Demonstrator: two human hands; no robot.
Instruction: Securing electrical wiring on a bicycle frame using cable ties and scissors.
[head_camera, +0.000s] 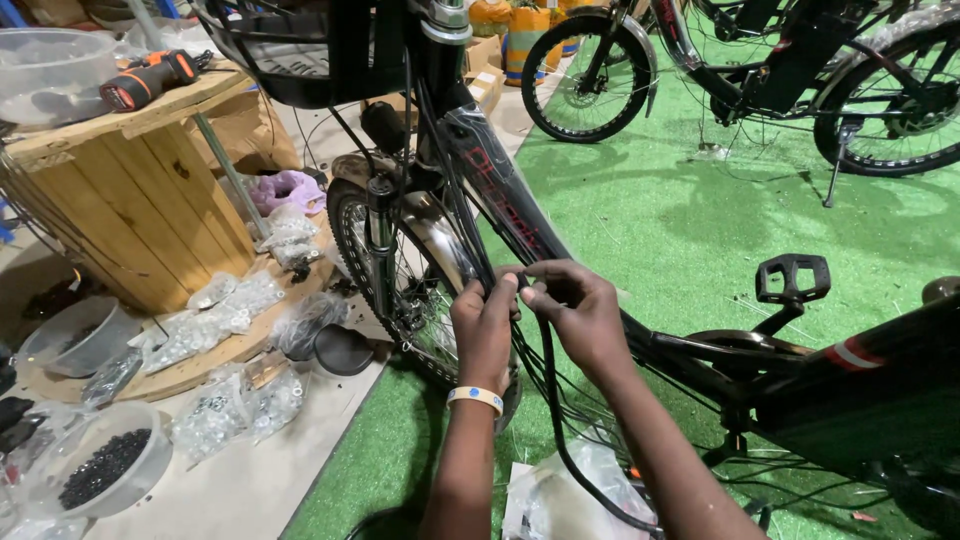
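Note:
A black bicycle stands in front of me, its down tube (505, 205) running from the head tube toward the lower right. My left hand (483, 330) and my right hand (570, 310) meet at that tube, both pinching a bundle of black cables (548, 385) against it. The cables hang down below my hands in a loop. A yellow-and-white band (475, 397) sits on my left wrist. The front wheel (395, 285) with its fender is just left of my hands. A black pedal (792, 277) sticks up to the right.
A wooden cable spool (130, 190) at left carries a cordless drill (150, 78) and a clear tub (45, 70). Plastic bags of hardware (215, 315) and bowls of screws (105, 470) lie on the floor. Other bicycles (760, 70) stand on green turf (680, 220) behind.

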